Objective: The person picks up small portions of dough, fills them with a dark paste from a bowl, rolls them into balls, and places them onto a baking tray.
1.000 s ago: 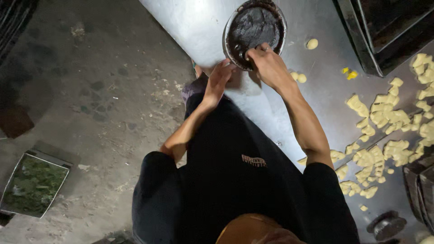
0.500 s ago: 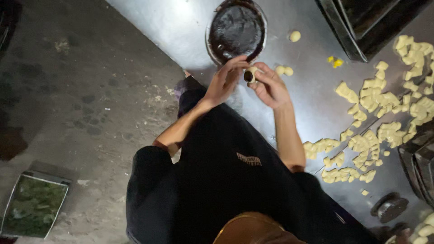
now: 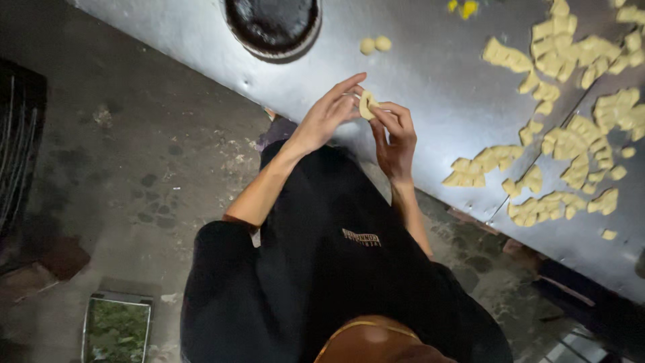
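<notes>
Both my hands meet just above the near edge of a steel table [image 3: 430, 87]. My left hand [image 3: 327, 115] and my right hand [image 3: 393, 138] pinch a small pale folded dough piece [image 3: 367, 105] between their fingertips. Beyond them stands a round dark bowl [image 3: 273, 23] with dark filling inside. Two small dough balls [image 3: 375, 45] lie to the right of the bowl. Several folded dough pieces [image 3: 557, 144] are spread over the right side of the table.
I am in a black top, at the table's edge. On the left a stained concrete floor [image 3: 134, 154] shows. A metal tray with green contents [image 3: 117, 326] sits at the bottom left. Dark objects stand at the far left and the lower right.
My right hand left the dark bowl and came back toward me. Both hands now fold the dough piece shut over its filling. The view has shifted, so the bowl sits higher in the picture.
</notes>
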